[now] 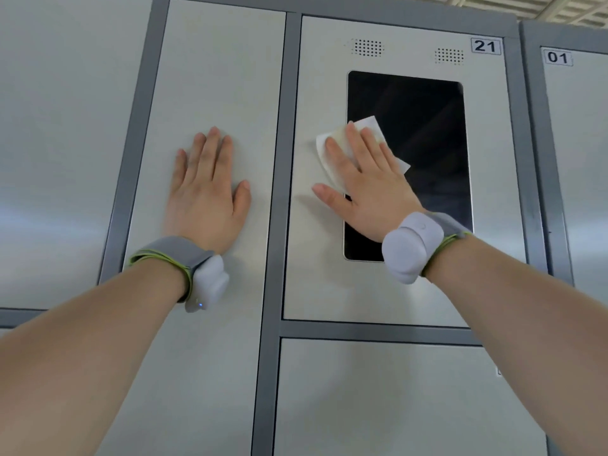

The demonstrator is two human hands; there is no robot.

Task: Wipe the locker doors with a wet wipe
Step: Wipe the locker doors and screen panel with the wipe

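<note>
R hand (363,189) flat on wet wipe (368,126), pressing door 21 (329,274).

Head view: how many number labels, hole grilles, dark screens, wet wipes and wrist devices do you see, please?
Number labels: 2
Hole grilles: 2
Dark screen: 1
Wet wipe: 1
Wrist devices: 2
Total: 8

White fabric wet wipe (370,126) beneath fingers (360,144) of the right hand (371,195); glossy black rectangular screen (427,126) beside them; dotted perforations (367,47) above.
</note>
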